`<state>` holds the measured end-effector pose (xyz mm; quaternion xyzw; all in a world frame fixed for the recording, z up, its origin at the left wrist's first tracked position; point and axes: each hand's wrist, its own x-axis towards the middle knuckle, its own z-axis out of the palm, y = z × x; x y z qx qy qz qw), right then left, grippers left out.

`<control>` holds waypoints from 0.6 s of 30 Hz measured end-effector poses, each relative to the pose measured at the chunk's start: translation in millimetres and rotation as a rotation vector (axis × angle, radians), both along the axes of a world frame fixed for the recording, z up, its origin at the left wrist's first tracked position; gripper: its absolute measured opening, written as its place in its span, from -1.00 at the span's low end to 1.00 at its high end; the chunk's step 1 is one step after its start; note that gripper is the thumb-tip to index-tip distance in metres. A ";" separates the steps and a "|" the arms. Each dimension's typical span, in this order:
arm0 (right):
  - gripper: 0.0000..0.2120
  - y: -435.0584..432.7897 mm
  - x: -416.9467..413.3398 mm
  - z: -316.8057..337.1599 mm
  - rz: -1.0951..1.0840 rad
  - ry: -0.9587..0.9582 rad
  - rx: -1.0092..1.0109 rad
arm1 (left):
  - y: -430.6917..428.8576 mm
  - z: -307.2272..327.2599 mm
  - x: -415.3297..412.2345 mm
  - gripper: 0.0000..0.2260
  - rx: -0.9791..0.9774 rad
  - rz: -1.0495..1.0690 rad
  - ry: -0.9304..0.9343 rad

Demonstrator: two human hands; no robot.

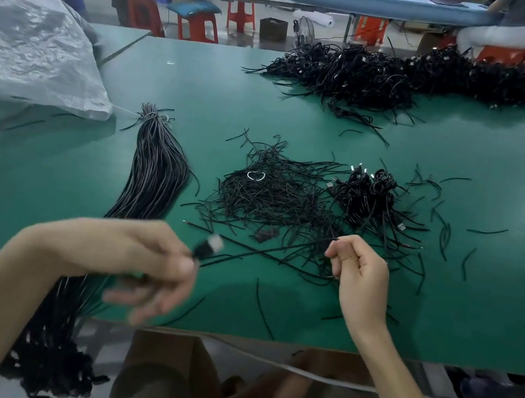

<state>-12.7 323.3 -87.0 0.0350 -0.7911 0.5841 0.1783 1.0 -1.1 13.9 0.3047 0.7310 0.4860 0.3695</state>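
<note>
Hands hold one thin black cable [266,251] just above the green desk [203,84], near its front edge. The left hand [147,256] looks blurry, but its thumb and first finger pinch the end of the cable that has a plug [211,246], and its other fingers hang loose below. The right hand [359,277] is curled up and pinches the other end of the cable between its thumb and fingers. The cable runs from one hand to the other, a little slanted, with the right end higher. Right behind it lies a messy pile of short black wires [272,197], and a small white ring [255,175] sits on top of that pile. Just to the right of the pile is a little heap of cables with shiny plugs [366,195]. A long tied bundle of cables [154,173] lies on the left and hangs over the front edge of the desk. A big crinkly plastic bag [29,48] sits at the far left. A large black heap of cables [414,74] lies far back on the desk. Red stools [198,26] stand on the floor behind it.
</note>
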 end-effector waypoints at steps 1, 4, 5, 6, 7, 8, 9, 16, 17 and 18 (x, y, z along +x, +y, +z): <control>-0.67 -0.1 1.0 0.9 -0.003 0.015 -0.009 | 5.8 -6.3 -0.5 -0.67 -0.226 0.012 0.088; -0.68 -3.7 6.3 2.6 0.028 0.103 0.046 | 23.5 -30.8 -10.3 -0.74 -0.653 0.382 0.408; -0.69 -5.0 8.2 2.1 0.039 0.139 0.079 | 28.2 -35.5 -13.0 -0.76 -0.724 0.516 0.539; -0.71 -6.3 9.9 1.6 0.044 0.173 0.122 | 32.6 -37.5 -15.4 -0.77 -0.744 0.623 0.671; -0.73 -7.7 11.3 1.0 0.043 0.203 0.176 | 35.8 -39.5 -18.2 -0.75 -0.693 0.711 0.783; -0.76 -9.3 12.5 0.5 0.045 0.233 0.238 | 36.3 -40.8 -21.9 -0.72 -0.557 0.793 0.816; -0.79 -11.0 13.6 -0.3 0.056 0.266 0.301 | 35.8 -41.8 -26.0 -0.70 -0.352 0.869 0.741; -0.74 -24.6 16.7 -5.5 0.189 0.599 0.713 | 80.1 -46.5 -35.0 -0.59 0.965 1.013 -0.373; -0.74 -26.1 16.6 -7.0 0.222 0.598 0.758 | 85.1 -40.9 -33.6 -0.61 1.122 1.005 -0.528; -0.76 -26.0 16.2 -7.2 0.236 0.574 0.764 | 87.2 -33.8 -31.4 -0.66 1.231 0.957 -0.655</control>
